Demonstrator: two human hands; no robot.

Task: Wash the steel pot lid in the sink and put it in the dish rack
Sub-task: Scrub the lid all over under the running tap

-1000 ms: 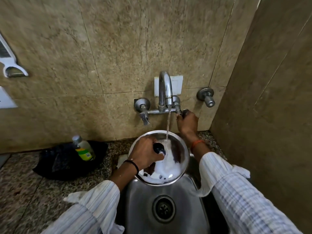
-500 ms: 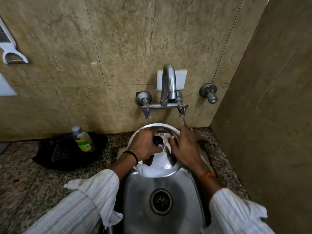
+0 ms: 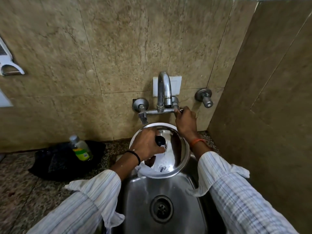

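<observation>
The round steel pot lid (image 3: 177, 149) is held tilted over the back of the steel sink (image 3: 143, 200), with white suds on its lower part. My left hand (image 3: 146, 144) grips the lid's black knob (image 3: 160, 141). My right hand (image 3: 185, 120) is up at the wall tap (image 3: 164, 93), closed around the right tap handle. No water stream shows from the spout. No dish rack is in view.
A small bottle with a green label (image 3: 81, 147) stands on a black cloth (image 3: 64, 159) on the granite counter at left. The drain (image 3: 161, 208) sits in the sink's middle. A spare valve (image 3: 204, 97) projects from the wall; a tiled side wall closes in the right.
My right hand left the lid's surface and went back up to the right tap handle. The water stream seen a second ago is gone. My left hand kept hold of the knob.
</observation>
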